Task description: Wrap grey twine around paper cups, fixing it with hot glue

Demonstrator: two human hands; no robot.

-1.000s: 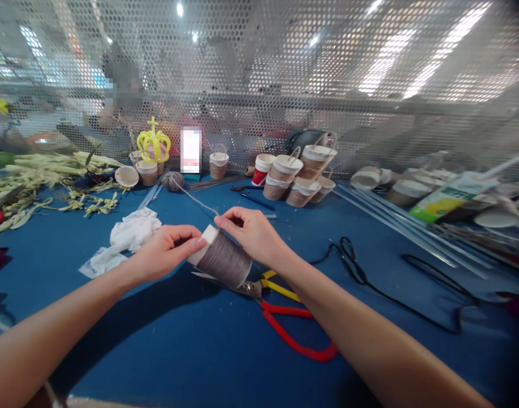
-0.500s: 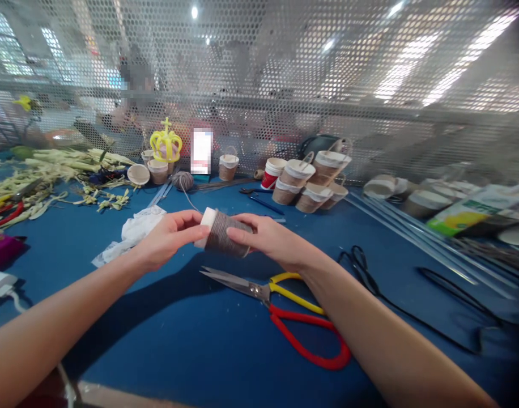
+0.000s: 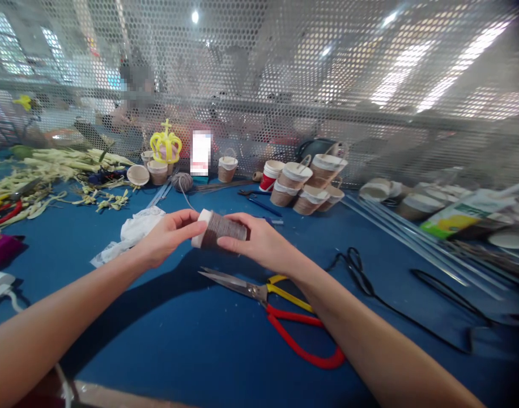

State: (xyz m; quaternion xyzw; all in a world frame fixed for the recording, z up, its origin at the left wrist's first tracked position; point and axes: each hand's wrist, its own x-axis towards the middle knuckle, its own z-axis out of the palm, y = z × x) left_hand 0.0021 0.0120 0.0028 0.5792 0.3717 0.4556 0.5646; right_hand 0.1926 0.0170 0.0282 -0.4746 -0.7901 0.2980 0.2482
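Note:
Between my two hands a small paper cup point(image 3: 224, 228), wound with grey yarn, is held on its side above the blue table. My left hand point(image 3: 172, 237) pinches the bare white end at the left. My right hand point(image 3: 253, 241) wraps round the yarn-covered right part, thumb on the near side. From the cup a strand runs back to a grey yarn ball point(image 3: 182, 182). Below lie scissors point(image 3: 255, 290) with one yellow and one red handle, blades spread slightly, partly under my right forearm. Crumpled white cloth point(image 3: 136, 229) lies behind my left wrist.
Several brown-wrapped cups point(image 3: 308, 199) are stacked back right, with clear rods point(image 3: 412, 243) and a black cord point(image 3: 395, 309) nearer me. A yellow crown point(image 3: 166, 148) and a phone point(image 3: 200, 153) stand by the metal mesh point(image 3: 251, 68). Pale plant strips point(image 3: 68, 164) cover the back left.
My right hand has shifted a little left along the cup, and the cup has turned slightly. My left hand keeps nearly the same place and grip.

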